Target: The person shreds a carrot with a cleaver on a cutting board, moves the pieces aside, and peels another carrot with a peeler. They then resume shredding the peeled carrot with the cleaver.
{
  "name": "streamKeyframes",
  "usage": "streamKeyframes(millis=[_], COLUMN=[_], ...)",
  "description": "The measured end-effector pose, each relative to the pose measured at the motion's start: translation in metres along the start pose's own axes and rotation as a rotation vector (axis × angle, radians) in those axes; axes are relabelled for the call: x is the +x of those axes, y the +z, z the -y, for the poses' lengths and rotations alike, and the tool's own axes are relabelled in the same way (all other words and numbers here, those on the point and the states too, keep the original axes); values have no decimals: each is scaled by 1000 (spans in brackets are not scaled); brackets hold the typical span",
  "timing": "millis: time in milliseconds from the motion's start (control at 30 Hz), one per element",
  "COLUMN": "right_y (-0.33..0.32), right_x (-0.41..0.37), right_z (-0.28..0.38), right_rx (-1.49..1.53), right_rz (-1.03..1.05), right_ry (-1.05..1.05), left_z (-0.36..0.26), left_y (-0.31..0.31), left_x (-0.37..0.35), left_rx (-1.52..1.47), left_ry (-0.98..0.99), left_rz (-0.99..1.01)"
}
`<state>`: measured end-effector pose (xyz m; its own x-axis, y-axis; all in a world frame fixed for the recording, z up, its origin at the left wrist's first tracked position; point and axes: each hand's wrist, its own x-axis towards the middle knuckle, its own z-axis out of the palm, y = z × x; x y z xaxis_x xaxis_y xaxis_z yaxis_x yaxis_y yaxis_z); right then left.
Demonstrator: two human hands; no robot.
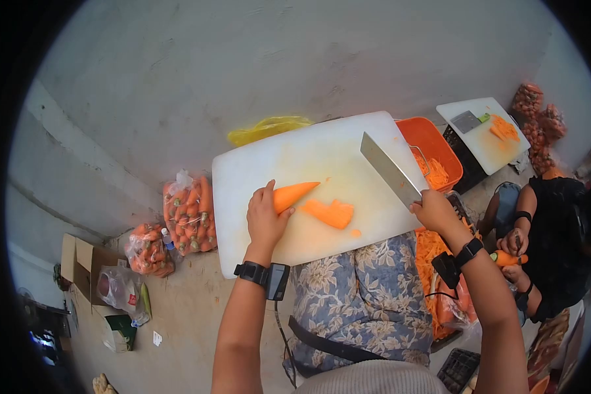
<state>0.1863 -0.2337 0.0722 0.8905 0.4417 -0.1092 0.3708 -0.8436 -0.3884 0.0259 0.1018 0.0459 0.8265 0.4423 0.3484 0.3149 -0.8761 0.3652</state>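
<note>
On the large white cutting board (243, 177) lies a peeled orange carrot (295, 195), its tip pointing right. My left hand (265, 213) grips the thick end, which the fingers partly cover. Just below the carrot sits a small pile of thin carrot slices (335, 213), with a few loose bits around it. My right hand (435, 211) is closed around the handle of a cleaver (391, 167). The blade is over the right side of the board, angled up and left, apart from the carrot. The handle itself is mostly hidden by my fingers.
An orange bin (435, 141) with cut carrot stands beyond the board's right edge. Bags of carrots (190, 213) rest at left. At right, a co-worker's hands (515, 246) hold a carrot near a second board (489, 141) with another cleaver. A cardboard box (79, 266) is far left.
</note>
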Motion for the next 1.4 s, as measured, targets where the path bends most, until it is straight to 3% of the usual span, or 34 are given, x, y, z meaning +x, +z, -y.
streamKeyframes(millis=[233,433,500,633,700,933,967,1033,1167,1400], right_y=[-4,-6,-8,-2,1,2,2,-3,0,2], right_x=[-8,-6,-13,-17,-16,-15,-18,-18,-21,-20], right_z=[9,10,16,20,21,17,17,26,27,24], right_rx=[-54,80,-34,-169,-209,-147,-147,-148,-220,-212], right_rz=[28,43,13,24,-39,-56,-35,-32,-58,-60], right_ry=[28,91,41,-28,-74,-83,-77,-40,-63,-71], left_z=[-4,-3,0,4,-1,-11,-13,-21,-49,-58], left_y=[4,4,6,4,5,8,7,8,7,34], left_x=[-12,-13,-11,-13,-19,-32,-37,-35,-37,-13], left_rx=[-62,-55,46,22,137,237,237,-194,-92,-256], left_ry=[-15,-21,-96,-113,-21,51,43,215,398,473], left_rz=[14,1,-77,-24,-182,-256,-235,-206,31,205])
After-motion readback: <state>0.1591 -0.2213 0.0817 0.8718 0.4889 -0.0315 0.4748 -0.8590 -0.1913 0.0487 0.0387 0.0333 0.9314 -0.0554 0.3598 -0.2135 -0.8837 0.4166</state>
